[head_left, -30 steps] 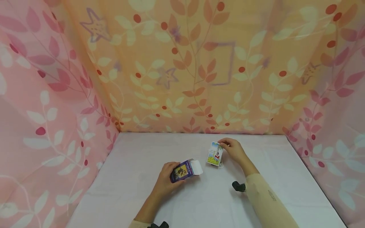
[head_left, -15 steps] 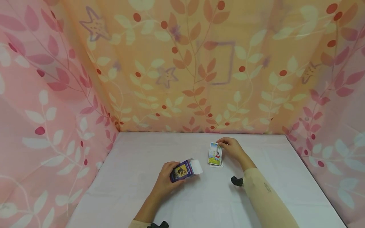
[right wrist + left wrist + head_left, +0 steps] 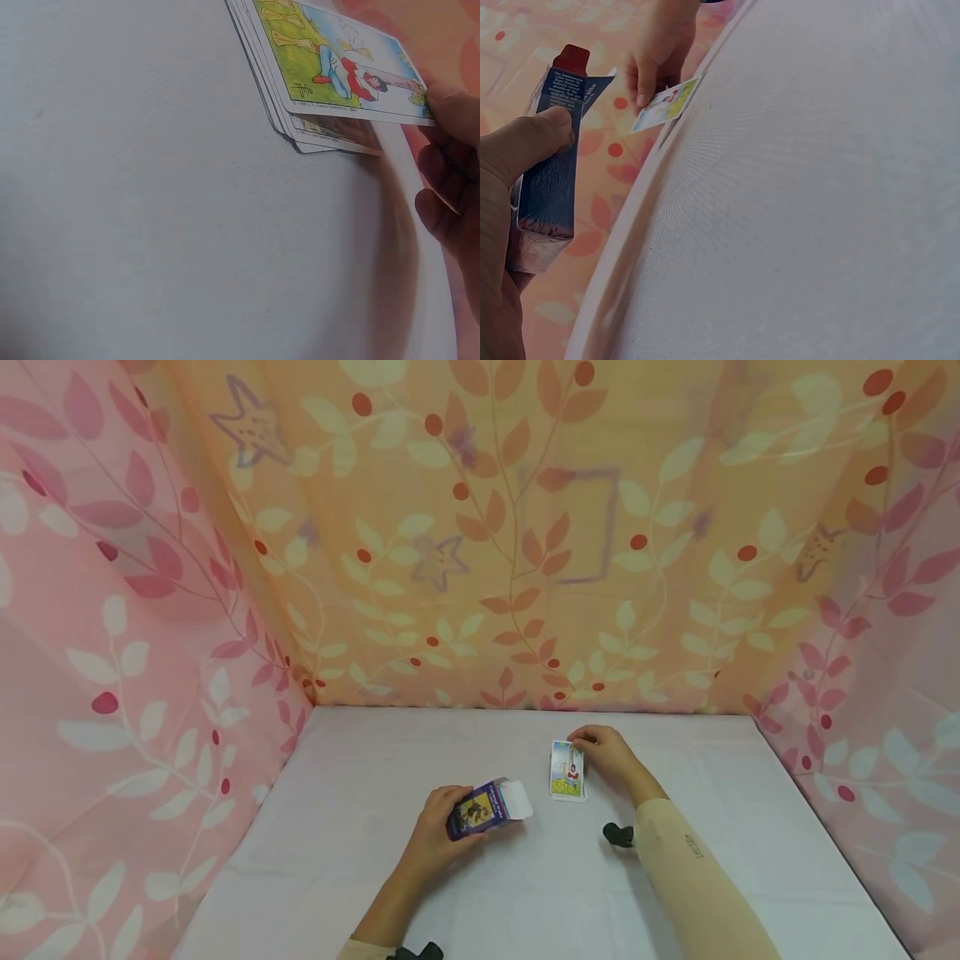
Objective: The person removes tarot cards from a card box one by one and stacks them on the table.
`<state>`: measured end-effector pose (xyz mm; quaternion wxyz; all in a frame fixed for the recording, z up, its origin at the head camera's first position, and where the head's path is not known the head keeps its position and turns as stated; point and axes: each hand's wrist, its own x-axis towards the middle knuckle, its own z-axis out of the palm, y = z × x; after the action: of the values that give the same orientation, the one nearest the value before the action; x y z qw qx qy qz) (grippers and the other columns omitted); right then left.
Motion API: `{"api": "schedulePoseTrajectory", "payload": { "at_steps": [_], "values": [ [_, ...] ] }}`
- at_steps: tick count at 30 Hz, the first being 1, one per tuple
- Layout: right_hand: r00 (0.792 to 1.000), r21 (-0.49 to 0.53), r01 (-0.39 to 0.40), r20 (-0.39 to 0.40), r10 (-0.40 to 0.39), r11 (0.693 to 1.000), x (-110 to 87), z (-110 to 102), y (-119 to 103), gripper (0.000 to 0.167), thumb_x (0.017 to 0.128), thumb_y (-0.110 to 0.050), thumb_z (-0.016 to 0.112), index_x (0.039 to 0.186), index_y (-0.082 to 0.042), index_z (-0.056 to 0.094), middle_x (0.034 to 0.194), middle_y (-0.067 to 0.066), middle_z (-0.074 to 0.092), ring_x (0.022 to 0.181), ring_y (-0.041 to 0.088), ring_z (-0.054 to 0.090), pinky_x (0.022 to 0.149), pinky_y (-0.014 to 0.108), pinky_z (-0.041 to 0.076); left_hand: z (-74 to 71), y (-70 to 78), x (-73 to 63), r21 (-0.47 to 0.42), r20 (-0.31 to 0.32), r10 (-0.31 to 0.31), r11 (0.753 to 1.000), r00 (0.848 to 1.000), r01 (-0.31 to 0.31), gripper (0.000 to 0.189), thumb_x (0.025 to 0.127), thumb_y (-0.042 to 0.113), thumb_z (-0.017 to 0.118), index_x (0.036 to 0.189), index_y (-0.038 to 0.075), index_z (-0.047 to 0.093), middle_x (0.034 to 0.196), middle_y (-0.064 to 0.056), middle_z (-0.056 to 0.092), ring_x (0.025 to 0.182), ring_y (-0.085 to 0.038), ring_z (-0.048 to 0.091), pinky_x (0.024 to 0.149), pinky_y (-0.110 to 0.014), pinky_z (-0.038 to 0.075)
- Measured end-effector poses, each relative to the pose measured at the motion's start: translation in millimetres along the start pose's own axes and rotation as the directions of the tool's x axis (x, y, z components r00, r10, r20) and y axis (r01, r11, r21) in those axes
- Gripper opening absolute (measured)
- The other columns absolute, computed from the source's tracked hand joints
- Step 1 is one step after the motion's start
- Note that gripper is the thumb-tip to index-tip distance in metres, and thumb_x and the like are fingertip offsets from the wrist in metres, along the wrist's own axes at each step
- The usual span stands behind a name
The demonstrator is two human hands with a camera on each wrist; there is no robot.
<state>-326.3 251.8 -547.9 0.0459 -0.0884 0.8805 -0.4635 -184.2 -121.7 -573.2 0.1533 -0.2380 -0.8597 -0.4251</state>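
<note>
The left hand (image 3: pixel 437 833) grips the box (image 3: pixel 477 811) by its sides, leaving its flap (image 3: pixel 518 801) free. The right hand (image 3: pixel 612 757) pinches a card (image 3: pixel 566 771), maybe just above the pile (image 3: pixel 330 129) on the table (image 3: pixel 337 827).

1 purple box (image 3: pixel 480 810) with white flap (image 3: pixel 517 800) open, held in left hand (image 3: pixel 437 831); 1 picture card (image 3: pixel 566 771), far right corner pinched by right hand (image 3: pixel 610 755), over white table (image 3: pixel 337 777); floral cloth (image 3: pixel 510 527) behind.
</note>
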Motion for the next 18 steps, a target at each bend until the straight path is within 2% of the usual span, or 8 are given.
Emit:
{"api": "schedulePoseTrajectory", "payload": {
  "at_steps": [4,10,18],
  "values": [
    [1.0,-0.002,0.005,0.002,-0.005,1.0,-0.3,1.6,1.2,0.018,0.103,-0.021,0.062,0.114,-0.012,0.074,0.112,0.004,0.072,0.103,0.021,0.059,0.093,0.035,0.048,0.2,-1.1,0.4,-0.004,-0.003,0.013,1.0,1.0,-0.013,0.078,0.075,0.033,0.093,0.141,0.01,0.058,0.137,0.002,0.056,0.127,-0.018,0.052,0.104,-0.043,0.049],
    [1.0,-0.035,-0.001,-0.001,0.001,0.999,1.1,5.0,8.0,0.018,0.103,-0.021,0.063,0.114,-0.011,0.074,0.113,0.005,0.072,0.105,0.021,0.06,0.095,0.039,0.049,0.3,-1.1,0.5,-0.013,-0.005,0.013,1.0,1.0,-0.013,0.078,0.076,0.034,0.093,0.142,0.014,0.057,0.138,0.004,0.056,0.127,-0.017,0.052,0.105,-0.042,0.049],
    [1.0,-0.054,-0.018,0.001,0.018,0.998,3.2,9.4,13.2,0.018,0.103,-0.02,0.062,0.113,-0.012,0.074,0.117,0.006,0.071,0.114,0.025,0.06,0.106,0.05,0.046,-0.5,-2.2,-0.4,-0.025,-0.003,0.0,1.0,1.0,0.0,0.079,0.074,0.032,0.093,0.142,0.012,0.058,0.137,0.006,0.055,0.127,-0.015,0.052,0.105,-0.043,0.049]
  ]
}}
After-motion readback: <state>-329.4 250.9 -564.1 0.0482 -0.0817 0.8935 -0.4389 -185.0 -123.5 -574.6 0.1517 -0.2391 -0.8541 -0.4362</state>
